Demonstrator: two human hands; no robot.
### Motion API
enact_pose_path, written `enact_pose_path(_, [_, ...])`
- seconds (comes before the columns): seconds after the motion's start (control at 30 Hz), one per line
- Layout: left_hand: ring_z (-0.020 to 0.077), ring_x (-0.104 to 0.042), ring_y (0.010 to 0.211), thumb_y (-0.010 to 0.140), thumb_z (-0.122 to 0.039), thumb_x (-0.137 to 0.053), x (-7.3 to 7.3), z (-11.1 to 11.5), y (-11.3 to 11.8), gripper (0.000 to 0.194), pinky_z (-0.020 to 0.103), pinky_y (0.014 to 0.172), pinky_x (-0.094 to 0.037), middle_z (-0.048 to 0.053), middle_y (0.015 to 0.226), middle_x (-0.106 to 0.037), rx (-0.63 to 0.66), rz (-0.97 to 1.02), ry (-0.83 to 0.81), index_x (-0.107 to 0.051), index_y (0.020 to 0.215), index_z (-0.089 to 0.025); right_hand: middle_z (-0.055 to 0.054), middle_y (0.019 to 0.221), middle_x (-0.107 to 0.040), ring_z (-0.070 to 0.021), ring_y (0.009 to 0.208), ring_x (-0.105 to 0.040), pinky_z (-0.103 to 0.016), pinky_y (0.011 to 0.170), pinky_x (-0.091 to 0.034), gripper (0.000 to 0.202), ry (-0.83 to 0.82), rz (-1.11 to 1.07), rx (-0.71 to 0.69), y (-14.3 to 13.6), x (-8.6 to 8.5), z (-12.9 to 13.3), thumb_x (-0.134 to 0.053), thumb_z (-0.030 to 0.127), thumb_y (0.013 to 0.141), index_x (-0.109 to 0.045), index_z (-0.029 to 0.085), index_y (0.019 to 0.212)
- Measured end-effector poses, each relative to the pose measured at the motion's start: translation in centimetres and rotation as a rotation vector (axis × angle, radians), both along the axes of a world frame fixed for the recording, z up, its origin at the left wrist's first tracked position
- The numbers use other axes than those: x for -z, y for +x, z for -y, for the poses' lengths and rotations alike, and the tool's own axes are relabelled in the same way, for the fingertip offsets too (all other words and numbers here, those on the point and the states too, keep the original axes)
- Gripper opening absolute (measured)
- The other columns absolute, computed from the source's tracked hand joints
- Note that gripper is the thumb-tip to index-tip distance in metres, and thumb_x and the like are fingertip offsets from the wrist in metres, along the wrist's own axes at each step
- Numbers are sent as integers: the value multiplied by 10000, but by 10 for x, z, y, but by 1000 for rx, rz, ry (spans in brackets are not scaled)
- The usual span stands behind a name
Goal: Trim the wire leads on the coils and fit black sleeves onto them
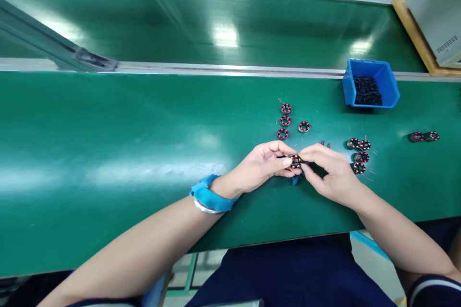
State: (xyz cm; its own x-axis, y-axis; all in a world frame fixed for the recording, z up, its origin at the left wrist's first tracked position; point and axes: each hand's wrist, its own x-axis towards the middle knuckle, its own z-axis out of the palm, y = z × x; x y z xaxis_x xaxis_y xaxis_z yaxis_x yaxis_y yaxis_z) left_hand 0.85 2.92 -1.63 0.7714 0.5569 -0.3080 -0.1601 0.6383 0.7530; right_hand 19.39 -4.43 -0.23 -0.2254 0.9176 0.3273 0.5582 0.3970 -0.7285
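My left hand [264, 165], with a blue wristband, holds a small ring-shaped motor stator [295, 161] wound with copper wire between thumb and fingers. At the stator's right edge, my right hand [329, 170] has thumb and forefinger pinched together; what lies between them is too small to make out. Under the hands lies a tool with blue handles [296, 180], mostly hidden. Just beyond are three stators in a column [285, 120] and a single stator [304, 126]. Several more stators [362, 157] sit to the right of my right hand.
A blue bin [391, 87] holding many small black pieces stands at the back right. Two stators [417, 136] lie farther right. A metal rail [230, 69] runs along the back of the green table [108, 129]. A grey box-shaped device [437, 19] rests on a wooden board.
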Motion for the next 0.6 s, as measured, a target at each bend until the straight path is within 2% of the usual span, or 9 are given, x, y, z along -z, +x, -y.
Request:
enact_pose_path(0.07, [157,-732,771,719,-280,-803,-1,-1,1,320,218,691,-601,43,832,-730,-10,-39,49,-620,924,-115,-99,1018,-683,-197,906,-656,-355,791,-547,220,-17,-4,-23,0,-4,1,-529,126,872,-637,209,1045])
enact_pose_path(0.13, [168,-730,781,723,-273,-786,-3,-2,4,313,238,695,-597,54,853,-729,-47,-135,154,-619,935,-115,-100,1055,-685,-211,971,-648,-377,852,-538,229,13,27,17,9,-11,-5,-545,136,865,-638,208,1062])
enact_pose_path(0.23, [155,-712,689,754,-224,-711,-5,-4,10,220,216,609,-555,47,799,-722,-115,-410,480,-629,930,-122,-102,1028,-691,-242,973,-644,-420,886,-522,198,166,144,311,47,-21,-30,-598,176,832,-657,206,1019])
enact_pose_path(0.27, [148,-693,627,770,-210,-675,-6,-5,11,190,212,566,-529,32,722,-708,-112,-522,635,-642,936,-126,-104,1007,-693,-251,955,-644,-427,882,-520,181,211,199,431,65,-23,-42,-607,179,821,-667,202,990])
enact_pose_path(0.33, [146,-644,538,799,-204,-611,-6,-8,12,189,227,525,-489,12,617,-674,-76,-714,970,-672,965,-139,-121,962,-693,-266,898,-651,-439,845,-526,173,200,335,614,101,-24,-70,-611,166,799,-685,169,956])
enact_pose_path(0.4, [160,-649,577,830,-215,-558,-7,-12,10,209,256,561,-494,41,726,-716,-38,-822,1274,-692,980,-160,-143,916,-695,-296,872,-652,-484,845,-514,164,55,488,690,130,-22,-97,-629,152,768,-706,137,913])
enact_pose_path(0.47, [189,-683,715,849,-231,-525,-9,-17,8,217,278,610,-510,83,986,-729,-51,-879,1502,-698,968,-173,-151,852,-692,-329,866,-650,-516,817,-515,141,-142,605,715,146,-19,-118,-667,141,719,-719,127,849])
enact_pose_path(0.53, [210,-689,820,858,-236,-511,-13,-18,12,229,290,637,-521,101,1118,-690,-120,-921,1647,-687,990,-175,-148,805,-686,-343,871,-652,-519,808,-520,106,-258,677,720,150,-16,-131,-682,112,682,-716,126,781])
enact_pose_path(0.6, [217,-678,899,856,-234,-519,-20,-16,27,243,300,707,-538,104,1121,-676,-188,-880,1716,-661,1044,-171,-146,788,-683,-345,879,-655,-509,813,-522,92,-290,721,717,147,-15,-137,-672,81,668,-706,126,740])
